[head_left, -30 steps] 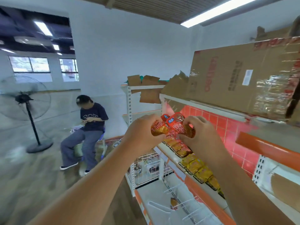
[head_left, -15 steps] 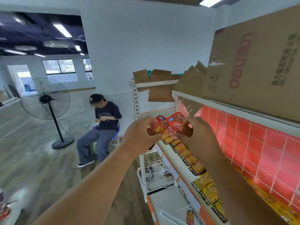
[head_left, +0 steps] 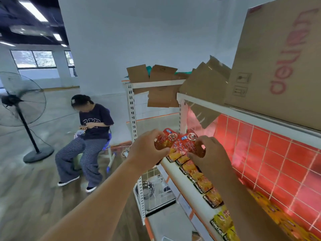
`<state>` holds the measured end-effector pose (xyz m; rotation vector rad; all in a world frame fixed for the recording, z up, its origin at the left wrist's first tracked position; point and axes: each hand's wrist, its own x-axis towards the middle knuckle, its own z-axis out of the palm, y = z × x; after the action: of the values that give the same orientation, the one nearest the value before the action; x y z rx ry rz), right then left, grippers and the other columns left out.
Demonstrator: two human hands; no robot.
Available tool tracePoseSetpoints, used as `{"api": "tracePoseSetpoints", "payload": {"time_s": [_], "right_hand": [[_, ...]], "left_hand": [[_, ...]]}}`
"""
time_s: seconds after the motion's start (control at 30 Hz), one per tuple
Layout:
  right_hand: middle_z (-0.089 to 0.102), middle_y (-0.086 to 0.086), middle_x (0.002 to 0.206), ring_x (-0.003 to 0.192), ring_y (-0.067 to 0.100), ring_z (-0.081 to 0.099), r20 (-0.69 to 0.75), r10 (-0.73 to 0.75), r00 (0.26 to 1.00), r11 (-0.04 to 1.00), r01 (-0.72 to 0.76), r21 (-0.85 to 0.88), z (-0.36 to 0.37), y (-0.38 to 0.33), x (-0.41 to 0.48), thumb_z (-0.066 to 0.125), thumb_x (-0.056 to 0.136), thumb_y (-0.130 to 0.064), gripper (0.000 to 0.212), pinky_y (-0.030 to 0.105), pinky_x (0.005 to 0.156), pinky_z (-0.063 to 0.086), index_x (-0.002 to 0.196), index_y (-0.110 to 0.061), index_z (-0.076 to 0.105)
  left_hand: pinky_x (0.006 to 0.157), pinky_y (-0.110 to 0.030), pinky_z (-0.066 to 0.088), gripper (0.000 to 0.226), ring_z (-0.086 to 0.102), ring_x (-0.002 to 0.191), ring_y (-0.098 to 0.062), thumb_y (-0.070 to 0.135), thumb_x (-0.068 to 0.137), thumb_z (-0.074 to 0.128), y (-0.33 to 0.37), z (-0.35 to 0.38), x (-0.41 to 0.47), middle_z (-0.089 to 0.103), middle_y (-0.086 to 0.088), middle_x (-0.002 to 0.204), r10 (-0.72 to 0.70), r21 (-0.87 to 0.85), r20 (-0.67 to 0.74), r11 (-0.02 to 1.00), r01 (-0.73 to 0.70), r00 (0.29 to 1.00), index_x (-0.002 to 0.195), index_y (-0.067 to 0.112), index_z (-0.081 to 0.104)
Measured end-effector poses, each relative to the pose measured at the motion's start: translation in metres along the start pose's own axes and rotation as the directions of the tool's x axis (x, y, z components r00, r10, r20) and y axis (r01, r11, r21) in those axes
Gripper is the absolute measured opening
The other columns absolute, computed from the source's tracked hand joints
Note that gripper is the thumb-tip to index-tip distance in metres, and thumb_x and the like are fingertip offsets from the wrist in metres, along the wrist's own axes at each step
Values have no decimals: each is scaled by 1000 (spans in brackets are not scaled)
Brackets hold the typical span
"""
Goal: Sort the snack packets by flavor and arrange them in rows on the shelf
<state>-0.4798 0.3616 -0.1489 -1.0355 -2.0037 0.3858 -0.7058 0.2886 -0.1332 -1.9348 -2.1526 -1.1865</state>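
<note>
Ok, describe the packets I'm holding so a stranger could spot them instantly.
Find the white shelf backed by red tiles. At the far end of its packet row, the left hand and right hand hold red packets. Only these are red with blue labels; the row's are orange and yellow.

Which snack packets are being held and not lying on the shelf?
The red packets, gripped by the left hand and right hand. The orange packets and yellow packets lie in a row along the shelf.

Small shop, retail shelf [head_left: 191,192], rowed snack packets [head_left: 203,184]
</note>
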Motion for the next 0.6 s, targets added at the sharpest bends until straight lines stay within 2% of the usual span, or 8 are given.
{"api": "tracePoseSetpoints", "payload": {"time_s": [0.1,0.2,0.3,0.43,0.5,0.6], "right_hand": [[47,-16,97,87,7,52,-5,82,997,995,-82,-60,35,7,18,81,77,-50,40,26,69,45,103,-37,53],[47,-13,96,83,7,51,-72,183,980,969,-192,-153,71,10,33,78,77,-57,43,30,68,49,101,-36,49],[46,-9,92,76,5,47,-121,235,964,942,-257,-214,105,7,48,77,77,-56,43,26,60,41,97,-32,47],[44,-10,92,74,1,44,-172,327,929,906,-360,-221,140,6,59,76,78,-56,43,21,57,33,96,-29,48],[45,-9,93,75,2,45,-184,365,913,883,-402,-242,149,12,59,75,78,-57,43,23,58,35,95,-29,47],[46,-6,95,75,8,47,-193,428,883,849,-466,-250,159,25,56,74,78,-55,42,30,61,40,96,-27,48]], "left_hand": [[78,-25,55,40,62,92,-2,57,77,74,-34,11,27,64,19,105,41,-42,37,998,-39,999,111,48,55],[81,-32,58,40,62,90,0,56,76,74,-69,24,55,63,21,99,43,-98,75,995,-36,996,110,48,56],[81,-31,56,38,60,89,4,54,74,73,-98,40,74,63,22,97,58,-140,121,989,-41,991,108,44,60],[83,-27,50,43,60,99,-6,55,75,71,-130,60,91,63,18,108,86,-164,204,985,-53,975,114,41,60],[82,-24,47,44,58,100,-5,53,77,73,-141,70,97,62,17,109,89,-175,228,983,-49,970,116,40,59],[87,-29,52,44,56,101,-6,50,80,75,-154,86,104,59,17,113,110,-195,275,979,-56,955,119,38,59]]}}
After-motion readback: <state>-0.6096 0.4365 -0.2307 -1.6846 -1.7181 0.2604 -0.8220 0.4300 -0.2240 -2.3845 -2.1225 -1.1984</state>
